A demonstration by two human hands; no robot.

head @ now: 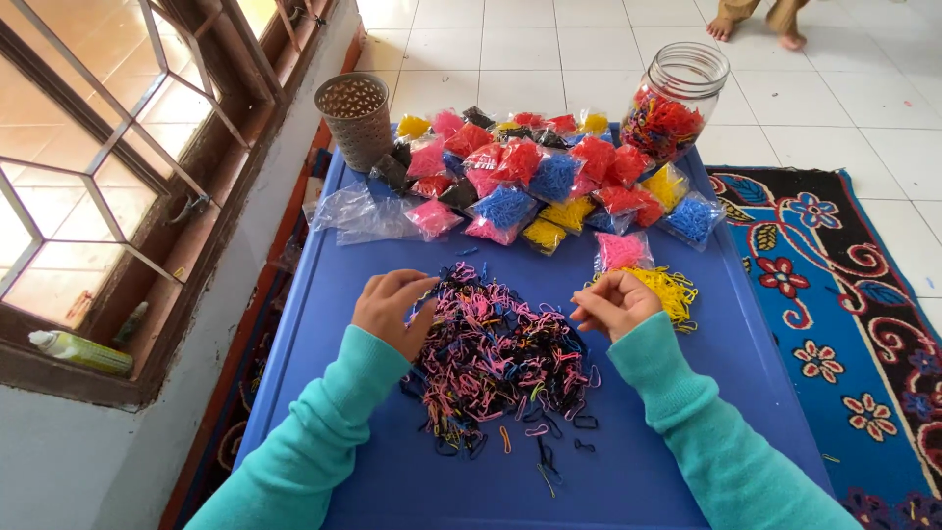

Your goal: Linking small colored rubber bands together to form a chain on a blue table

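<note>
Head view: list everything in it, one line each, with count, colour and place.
Table: one, blue, under everything.
Loose bands: a heap, mostly pink and black, table centre.
Yellow bands: small heap, beside the right hand.
Filled bags: many, pink, red, blue, yellow, black, far end.
Empty bags: a few, clear, far left.
Jar: one, clear glass, mixed bands inside, far right.
Basket: one, brown, perforated, far left.
Rug: one, patterned, floor right.
Bottle: one, lying on the window sill.
Another person's feet: top edge.
Left hand: on heap's left edge.
Right hand: pinching bands.
</note>
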